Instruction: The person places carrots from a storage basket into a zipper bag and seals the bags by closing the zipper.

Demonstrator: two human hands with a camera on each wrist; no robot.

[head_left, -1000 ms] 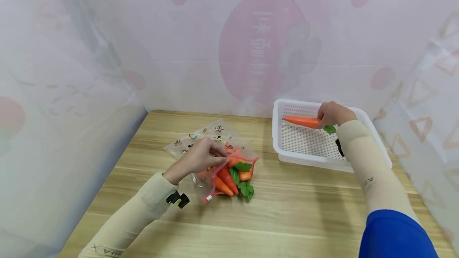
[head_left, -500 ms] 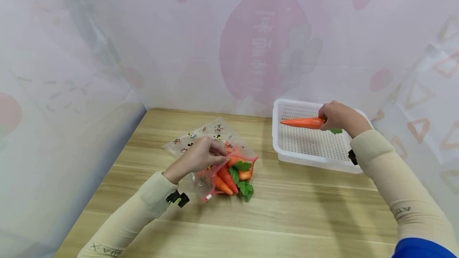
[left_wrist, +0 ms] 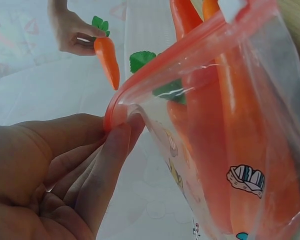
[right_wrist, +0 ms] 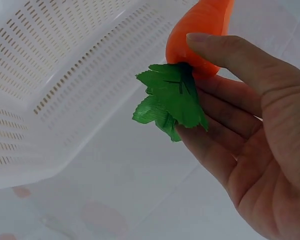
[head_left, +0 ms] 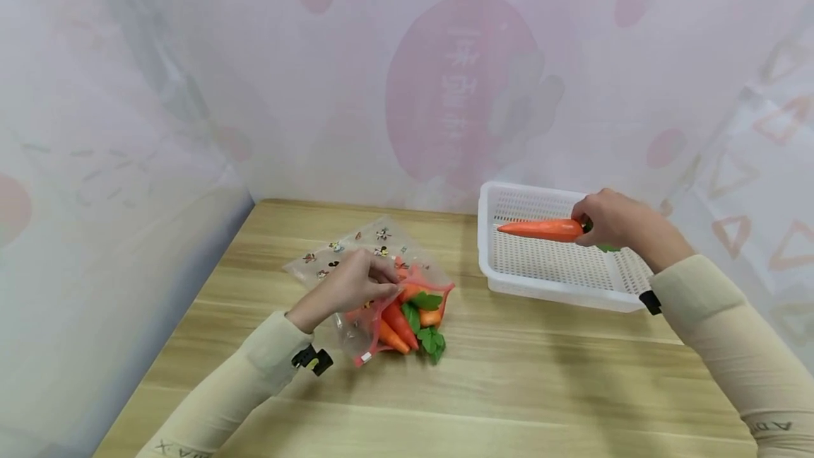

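My left hand (head_left: 352,281) pinches the red zip edge of a clear printed zip bag (left_wrist: 200,165) between thumb and fingers. The bag's mouth stands apart, and inside lie several orange-red carrots (head_left: 396,331) with green leaves (head_left: 432,341) poking out toward the front. My right hand (head_left: 626,225) grips another carrot (head_left: 540,230) by its thick leafy end, over the white basket. Its pointed tip faces left, toward the bag. In the right wrist view the thumb lies on the orange body, and the green leaves (right_wrist: 172,97) hang beside the fingers.
A white perforated basket (head_left: 553,288) stands at the back right of the wooden table (head_left: 483,380). Pale printed sheets (head_left: 305,126) hang behind and along both sides.
My right hand has lifted the carrot up from the basket and drawn slightly right, with the forearm swinging outward. My left hand keeps its pinch on the bag's edge.
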